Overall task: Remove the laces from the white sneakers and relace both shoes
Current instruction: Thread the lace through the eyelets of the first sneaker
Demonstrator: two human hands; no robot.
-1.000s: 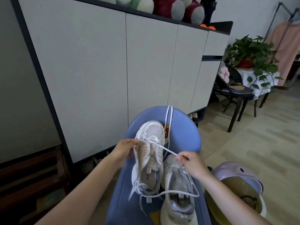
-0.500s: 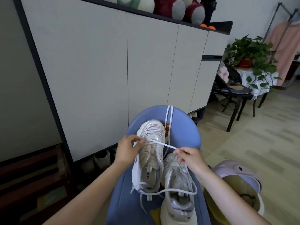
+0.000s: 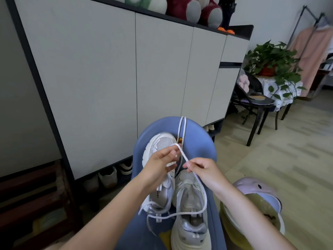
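Your left hand (image 3: 158, 165) and right hand (image 3: 201, 168) each pinch the same white lace (image 3: 182, 152), both grips clamped on it above the two white sneakers (image 3: 162, 177) lying side by side on the blue seat (image 3: 198, 147). I judge a slipped pinch could drop the lace into a tangle with the second loose lace (image 3: 182, 127). Count: two sneakers, two laces.
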